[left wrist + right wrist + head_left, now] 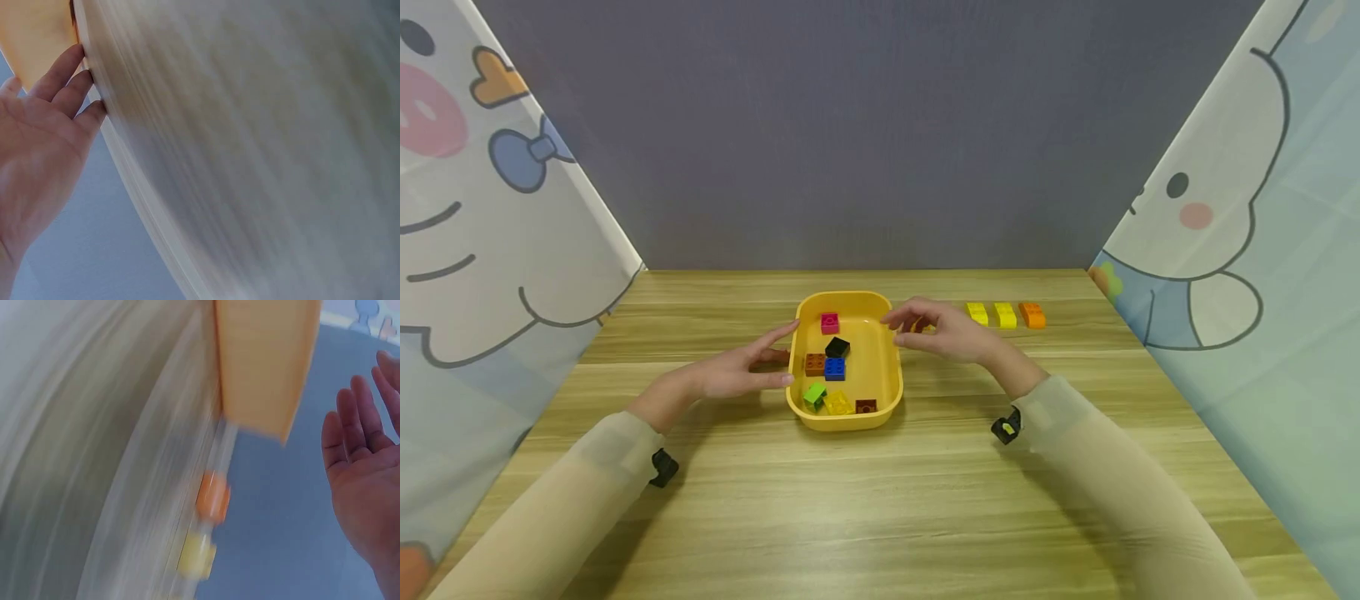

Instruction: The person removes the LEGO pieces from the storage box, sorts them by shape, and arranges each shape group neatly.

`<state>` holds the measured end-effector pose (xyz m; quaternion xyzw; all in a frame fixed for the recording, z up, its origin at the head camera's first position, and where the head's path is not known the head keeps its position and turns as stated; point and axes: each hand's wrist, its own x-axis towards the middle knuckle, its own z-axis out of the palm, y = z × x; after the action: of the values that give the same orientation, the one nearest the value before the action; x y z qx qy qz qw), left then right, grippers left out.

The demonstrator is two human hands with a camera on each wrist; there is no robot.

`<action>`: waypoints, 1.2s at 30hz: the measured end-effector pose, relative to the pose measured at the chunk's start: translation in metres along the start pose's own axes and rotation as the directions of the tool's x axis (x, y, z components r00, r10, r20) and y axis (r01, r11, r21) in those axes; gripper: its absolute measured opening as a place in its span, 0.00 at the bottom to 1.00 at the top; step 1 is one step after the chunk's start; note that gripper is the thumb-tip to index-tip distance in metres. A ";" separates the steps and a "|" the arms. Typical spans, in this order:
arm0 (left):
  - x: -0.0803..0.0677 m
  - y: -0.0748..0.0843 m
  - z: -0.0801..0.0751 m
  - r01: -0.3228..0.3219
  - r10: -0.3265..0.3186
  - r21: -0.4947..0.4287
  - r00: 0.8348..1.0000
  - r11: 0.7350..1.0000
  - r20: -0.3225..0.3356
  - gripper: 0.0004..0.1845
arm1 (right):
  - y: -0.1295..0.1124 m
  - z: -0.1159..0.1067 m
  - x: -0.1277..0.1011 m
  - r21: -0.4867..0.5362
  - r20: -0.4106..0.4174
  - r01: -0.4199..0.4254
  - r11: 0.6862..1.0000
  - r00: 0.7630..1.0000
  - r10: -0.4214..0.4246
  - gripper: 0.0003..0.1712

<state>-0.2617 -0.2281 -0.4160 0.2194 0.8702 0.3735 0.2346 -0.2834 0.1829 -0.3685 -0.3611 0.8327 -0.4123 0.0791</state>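
A yellow plastic tray [845, 422] stands on the wooden table with several toy building blocks inside. They include a pink block [830, 323], a black block [837, 347], a blue block [835, 369] and a green block [815, 397]. My left hand [737, 372] lies along the tray's left wall, fingers spread, fingertips right at the rim. Held over the right rim, my right hand [951, 332] has nothing in its fingers in the right wrist view. Below it on the table, an orange block [213, 497] and a yellow block [196, 555] show blurred.
To the right, two yellow blocks [1005, 315] and an orange block [1032, 315] continue a row near the table's back. A grey panel [865, 133] rises behind the wooden table [865, 517]. Cartoon-printed cloths flank both sides.
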 end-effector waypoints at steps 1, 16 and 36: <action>0.000 0.000 0.000 -0.003 0.003 0.003 1.000 1.000 0.001 0.54 | -0.004 0.006 0.005 0.001 0.029 0.015 1.000 0.999 -0.015 0.19; 0.000 -0.002 0.000 -0.041 0.041 0.009 0.999 0.999 0.003 0.52 | -0.024 0.068 0.052 0.028 0.466 0.052 0.998 0.883 -0.059 0.19; -0.001 -0.003 -0.001 -0.039 0.039 0.013 0.999 0.999 0.000 0.52 | -0.021 0.072 0.051 -0.153 0.369 0.019 0.988 0.929 0.039 0.21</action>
<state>-0.2619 -0.2310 -0.4169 0.2378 0.8681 0.3726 0.2258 -0.2785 0.0949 -0.3911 -0.4331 0.8339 -0.2709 0.2089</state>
